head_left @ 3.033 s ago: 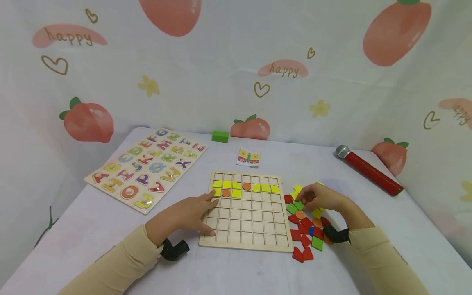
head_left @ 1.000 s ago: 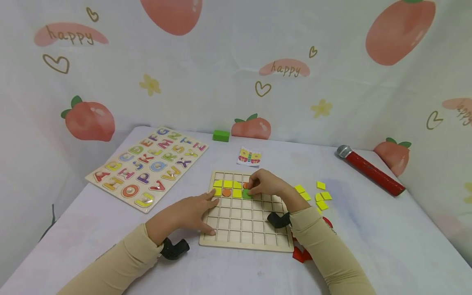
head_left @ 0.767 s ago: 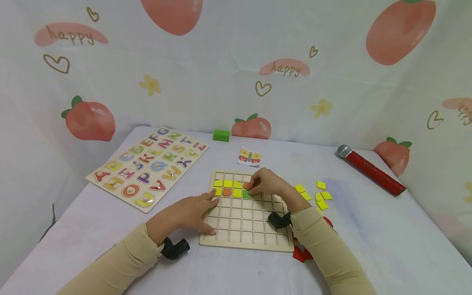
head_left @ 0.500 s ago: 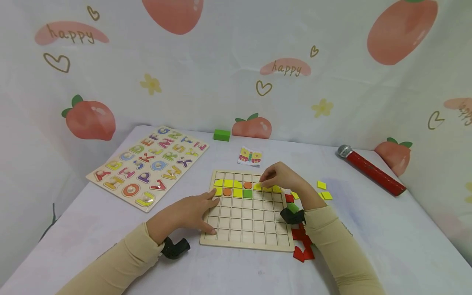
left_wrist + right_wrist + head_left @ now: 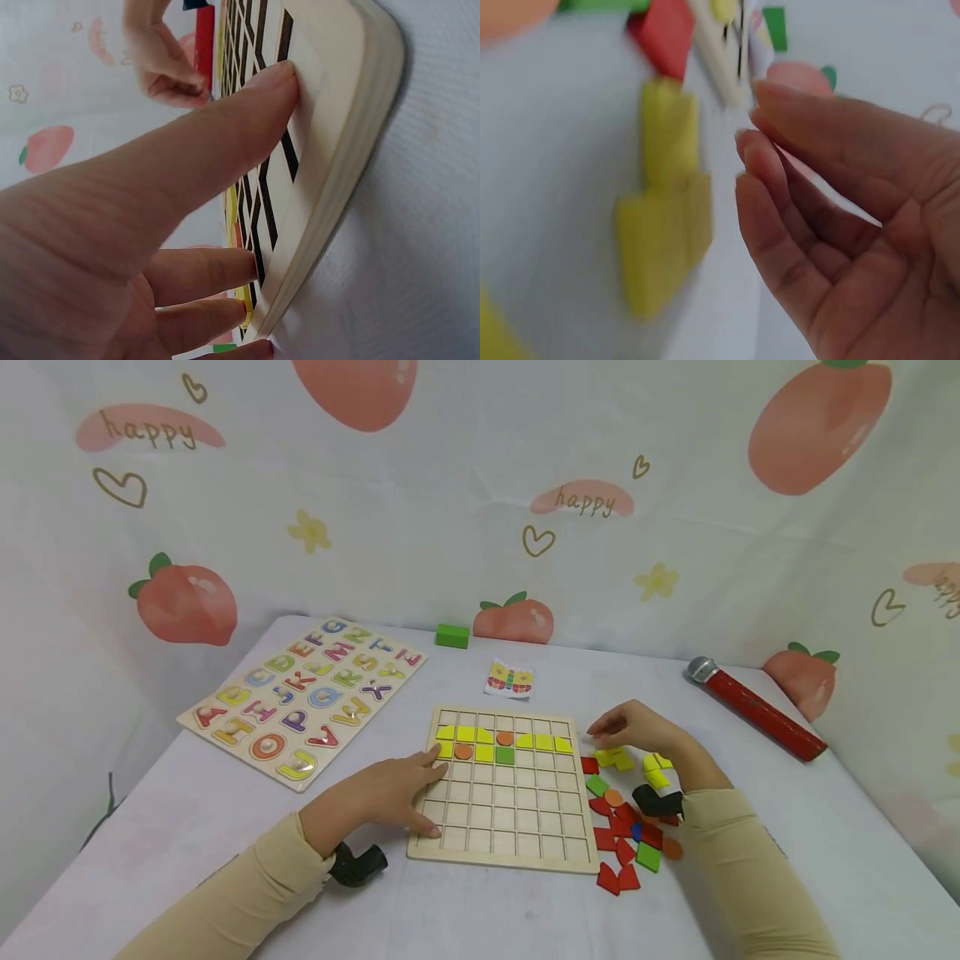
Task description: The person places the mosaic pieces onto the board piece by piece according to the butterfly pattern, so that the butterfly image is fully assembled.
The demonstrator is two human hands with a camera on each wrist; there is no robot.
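A wooden grid board (image 5: 515, 817) lies on the table with yellow tiles (image 5: 466, 735), orange discs and one green square tile (image 5: 505, 755) in two of its upper rows. My left hand (image 5: 382, 793) rests on the board's left side, fingers spread, thumb at the lower left corner; the left wrist view shows the thumb (image 5: 247, 97) lying on the frame. Right of the board, my right hand (image 5: 637, 731) hovers over loose yellow tiles (image 5: 615, 759). In the right wrist view its fingers are loosely bent above the yellow tiles (image 5: 660, 240), with nothing between thumb and fingertips.
Loose red tiles (image 5: 604, 839), green ones, orange discs and a blue piece lie along the board's right side. Behind are a butterfly pattern card (image 5: 510, 679) and a green block (image 5: 452, 636). An alphabet puzzle (image 5: 300, 702) lies left, a red microphone (image 5: 765, 714) right.
My right hand carried a green square tile from the pile into the board, touched a yellow tile there, then moved right to the loose yellow tiles. My left hand stayed put.
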